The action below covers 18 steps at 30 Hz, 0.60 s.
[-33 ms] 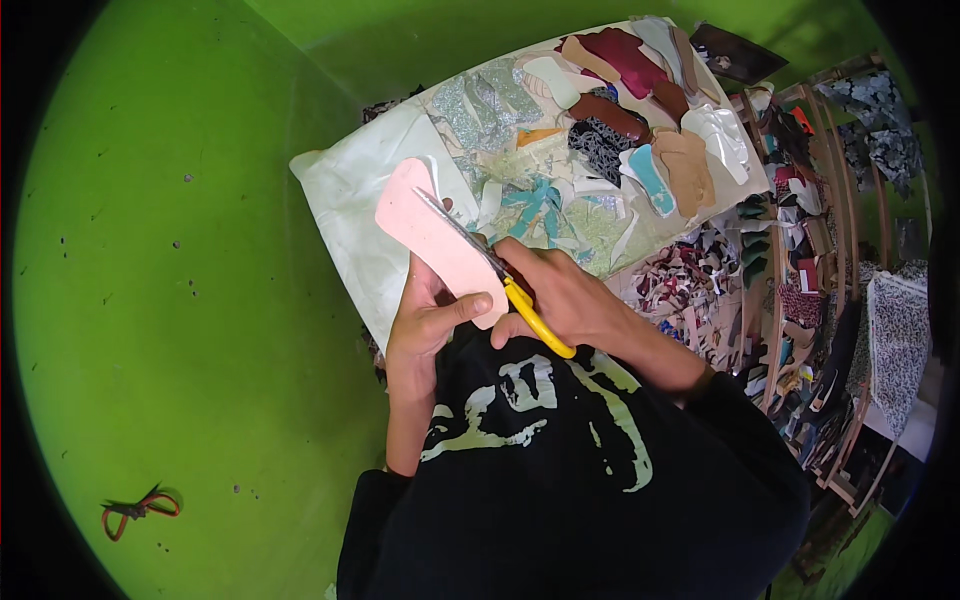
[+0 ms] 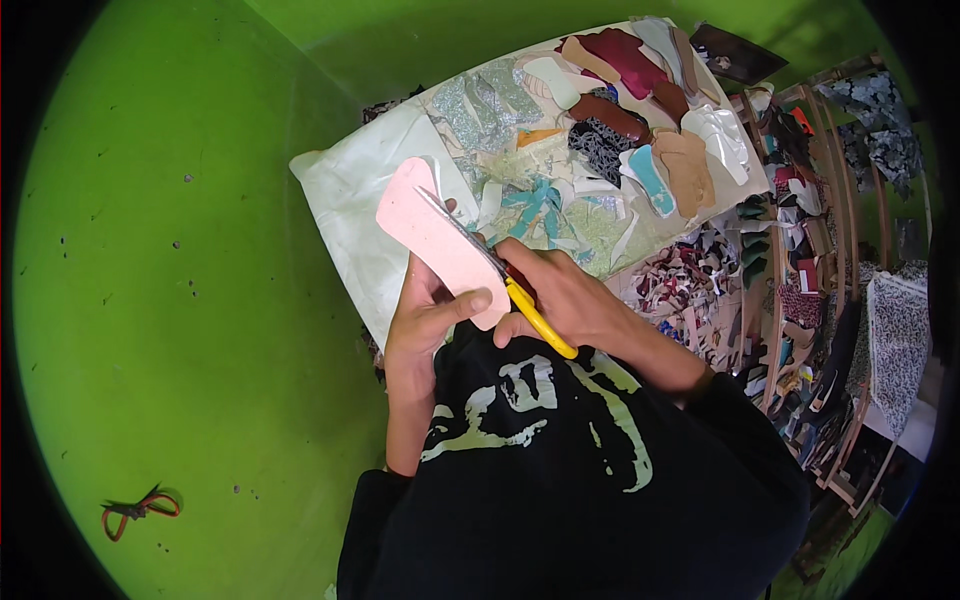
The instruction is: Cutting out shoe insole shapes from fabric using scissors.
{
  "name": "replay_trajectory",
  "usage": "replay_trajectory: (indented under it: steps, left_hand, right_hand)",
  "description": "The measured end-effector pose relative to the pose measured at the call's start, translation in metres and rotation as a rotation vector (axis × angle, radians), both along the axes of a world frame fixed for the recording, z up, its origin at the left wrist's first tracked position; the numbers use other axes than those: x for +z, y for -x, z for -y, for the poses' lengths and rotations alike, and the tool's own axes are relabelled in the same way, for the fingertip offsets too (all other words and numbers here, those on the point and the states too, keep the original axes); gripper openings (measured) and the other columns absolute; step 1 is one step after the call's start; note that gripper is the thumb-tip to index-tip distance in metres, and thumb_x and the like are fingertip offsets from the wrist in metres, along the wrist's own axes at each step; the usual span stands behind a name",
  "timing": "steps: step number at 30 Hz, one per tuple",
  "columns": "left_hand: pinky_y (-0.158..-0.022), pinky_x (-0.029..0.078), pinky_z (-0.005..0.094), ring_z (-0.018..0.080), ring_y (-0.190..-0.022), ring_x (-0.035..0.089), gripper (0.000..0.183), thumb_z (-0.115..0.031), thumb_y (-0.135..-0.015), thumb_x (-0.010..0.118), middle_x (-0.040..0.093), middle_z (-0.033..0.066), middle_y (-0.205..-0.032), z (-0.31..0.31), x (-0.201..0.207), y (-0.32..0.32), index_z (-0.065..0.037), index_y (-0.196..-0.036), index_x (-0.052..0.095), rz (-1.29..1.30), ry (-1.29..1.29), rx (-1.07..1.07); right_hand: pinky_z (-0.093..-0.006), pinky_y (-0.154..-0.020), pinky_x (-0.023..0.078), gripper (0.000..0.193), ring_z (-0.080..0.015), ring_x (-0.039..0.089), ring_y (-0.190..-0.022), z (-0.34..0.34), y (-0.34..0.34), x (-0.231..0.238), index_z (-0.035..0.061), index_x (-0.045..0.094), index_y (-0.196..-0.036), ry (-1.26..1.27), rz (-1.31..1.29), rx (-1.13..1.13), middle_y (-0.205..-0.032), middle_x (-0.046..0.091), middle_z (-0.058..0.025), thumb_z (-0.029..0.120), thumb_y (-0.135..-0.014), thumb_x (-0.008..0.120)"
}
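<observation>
Head view: near the middle of the frame, the left hand [image 2: 418,318] holds the low end of a pink sole-shaped piece [image 2: 432,232]. The right hand [image 2: 558,290] grips scissors [image 2: 521,299], blades along the piece's right edge. Colorful flat bits [image 2: 686,172] lie upper right.

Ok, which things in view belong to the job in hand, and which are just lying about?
In use:
- pink piece, held in the left hand
- yellow scissors, held in the right hand

Not in use:
- teal piece
- tan pieces
- scrap heap
- red-handled scissors, lower left
</observation>
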<state>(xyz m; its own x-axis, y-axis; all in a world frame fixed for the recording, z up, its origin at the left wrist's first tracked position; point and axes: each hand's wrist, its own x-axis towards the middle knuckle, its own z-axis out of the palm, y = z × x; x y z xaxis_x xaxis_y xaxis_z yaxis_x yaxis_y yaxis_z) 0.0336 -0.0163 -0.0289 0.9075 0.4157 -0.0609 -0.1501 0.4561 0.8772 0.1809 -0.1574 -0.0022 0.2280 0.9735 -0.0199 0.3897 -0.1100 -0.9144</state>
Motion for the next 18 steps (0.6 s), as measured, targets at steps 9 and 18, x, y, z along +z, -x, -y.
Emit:
replay_trajectory:
  steps: [9,18]
  left_hand:
    - [-0.084,0.049,0.0273,0.0107,-0.097,0.061,0.039,-0.029,-0.103,0.055,0.064,0.0052,-0.108,-0.025,0.02,-0.017,0.0,-0.128,0.054,-0.209,0.088,0.358]
    - [-0.066,0.043,0.0209,0.0037,-0.074,0.051,0.018,-0.022,-0.102,0.057,0.06,0.0009,-0.086,-0.025,0.02,-0.025,-0.003,-0.103,0.054,-0.19,-0.283,0.477]
  right_hand:
    - [-0.0447,-0.059,0.048,0.076,-0.0444,0.061,-0.062,0.006,-0.001,0.013,-0.0024,0.05,-0.11,0.036,0.071,0.015,-0.065,0.059,-0.0222,0.054,-0.071,0.083]
    - [-0.0453,-0.06,0.048,0.076,-0.0457,0.061,-0.065,0.005,0.001,0.02,-0.0031,0.048,-0.112,0.05,0.062,0.042,-0.068,0.059,-0.0225,0.055,-0.074,0.08]
